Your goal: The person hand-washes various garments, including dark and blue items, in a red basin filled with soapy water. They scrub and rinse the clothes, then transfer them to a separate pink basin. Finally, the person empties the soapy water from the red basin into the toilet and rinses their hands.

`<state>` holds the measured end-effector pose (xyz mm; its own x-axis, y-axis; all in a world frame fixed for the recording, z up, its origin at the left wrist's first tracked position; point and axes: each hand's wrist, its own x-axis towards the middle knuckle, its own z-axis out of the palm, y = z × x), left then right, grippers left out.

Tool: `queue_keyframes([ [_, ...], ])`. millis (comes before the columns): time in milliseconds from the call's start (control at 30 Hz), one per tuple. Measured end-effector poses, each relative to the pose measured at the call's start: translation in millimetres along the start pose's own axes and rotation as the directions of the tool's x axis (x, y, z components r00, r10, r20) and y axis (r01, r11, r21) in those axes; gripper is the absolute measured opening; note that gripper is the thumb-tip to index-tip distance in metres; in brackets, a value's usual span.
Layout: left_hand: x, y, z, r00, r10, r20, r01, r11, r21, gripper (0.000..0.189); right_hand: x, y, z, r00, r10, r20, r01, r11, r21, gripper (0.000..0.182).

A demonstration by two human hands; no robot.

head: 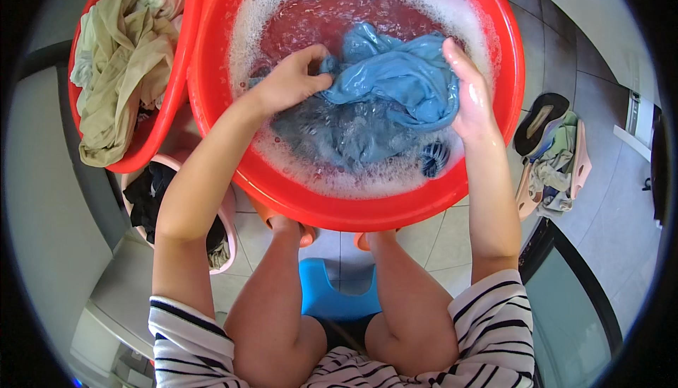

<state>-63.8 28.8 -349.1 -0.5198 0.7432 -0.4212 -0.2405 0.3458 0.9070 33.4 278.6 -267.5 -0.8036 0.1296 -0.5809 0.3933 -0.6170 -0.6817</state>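
Both my hands are over a large red plastic basin of sudsy water. A wet blue garment hangs bunched between them, partly raised from the water. My left hand pinches its left end between thumb and fingers. On the right, my right hand holds the garment's right side against the palm, its skin wet and some fingers hidden by cloth. Below the raised part, more blue-grey cloth lies in the water. A dark blue ribbed piece floats by the near right wall. White foam rings the water.
To the left, a red tub holds khaki and pale clothes. Under it stands a pink bucket with dark clothes. At right are pink slippers, a dark-soled shoe and crumpled cloths. A blue stool is beneath me.
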Motion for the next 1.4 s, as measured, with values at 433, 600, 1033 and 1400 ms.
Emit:
queue_keyframes([
  [433,-1,15,17,0.899,0.269,-0.345,0.161,0.531,0.832,0.049,24,64,26,0.894,-0.417,0.163,0.177,-0.005,-0.984,0.049],
  [600,31,11,-12,0.965,-0.010,-0.262,0.239,0.447,0.862,0.045,51,71,15,0.955,-0.297,0.001,0.018,0.053,-0.998,0.039],
  [1033,5,55,54,0.875,0.322,-0.361,-0.201,0.921,0.333,0.029,61,60,47,0.999,0.041,-0.004,-0.040,0.992,0.120,0.034],
  [1400,-24,47,-15,0.633,0.650,-0.420,0.269,0.323,0.907,0.027,16,13,9,0.830,-0.554,0.064,0.497,0.683,-0.535,0.038],
])
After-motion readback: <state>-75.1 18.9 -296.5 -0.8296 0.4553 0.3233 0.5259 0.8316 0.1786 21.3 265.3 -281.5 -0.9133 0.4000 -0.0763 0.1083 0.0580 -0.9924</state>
